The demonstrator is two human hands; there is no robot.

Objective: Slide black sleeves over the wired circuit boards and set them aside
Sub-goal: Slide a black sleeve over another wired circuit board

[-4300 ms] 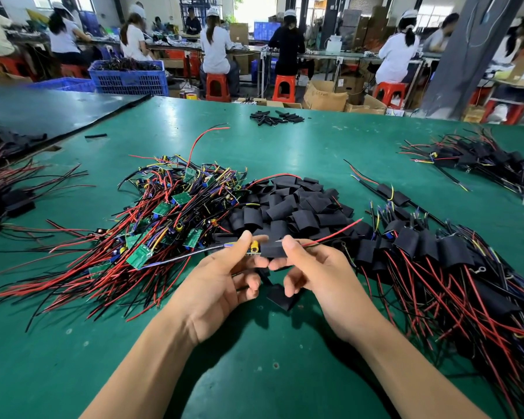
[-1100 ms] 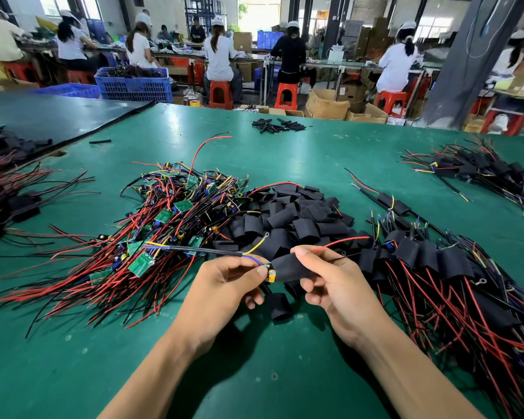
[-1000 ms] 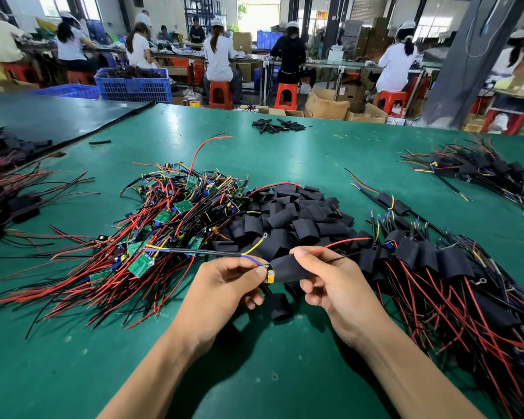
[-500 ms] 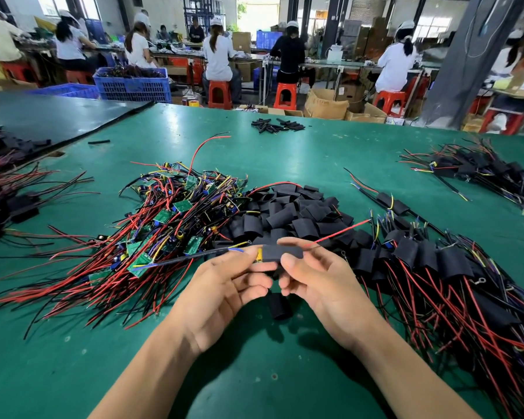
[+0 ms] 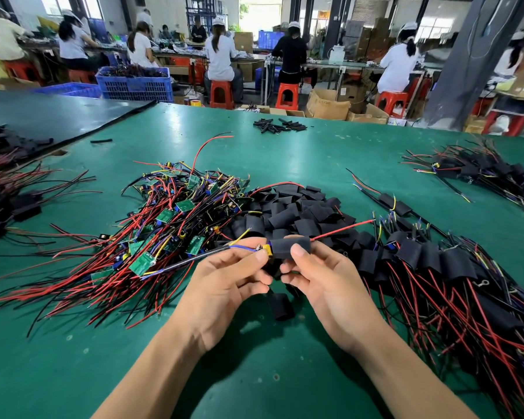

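Note:
My left hand [image 5: 224, 282] pinches the wired end of a circuit board, where a yellow part [image 5: 267, 249] sticks out of a black sleeve [image 5: 289, 245]. My right hand [image 5: 318, 276] grips that sleeve with thumb on top. A red wire [image 5: 342, 228] runs out of the sleeve's right end. Bare green boards with red and black wires lie heaped [image 5: 170, 219] to the left. Loose black sleeves are piled [image 5: 291, 210] just beyond my hands. Sleeved boards lie heaped [image 5: 436, 267] on the right.
One loose sleeve [image 5: 280, 305] lies on the green table [image 5: 73, 373] under my hands. More sleeved bundles sit at far right [image 5: 478, 170] and far left [image 5: 6, 189]. A small cluster of black tubes [image 5: 280, 126] lies at the back. Workers sit at benches beyond the table.
The sleeve has slid further over the board, and both hands lifted the piece slightly and brought it level. The red wire now points up to the right.

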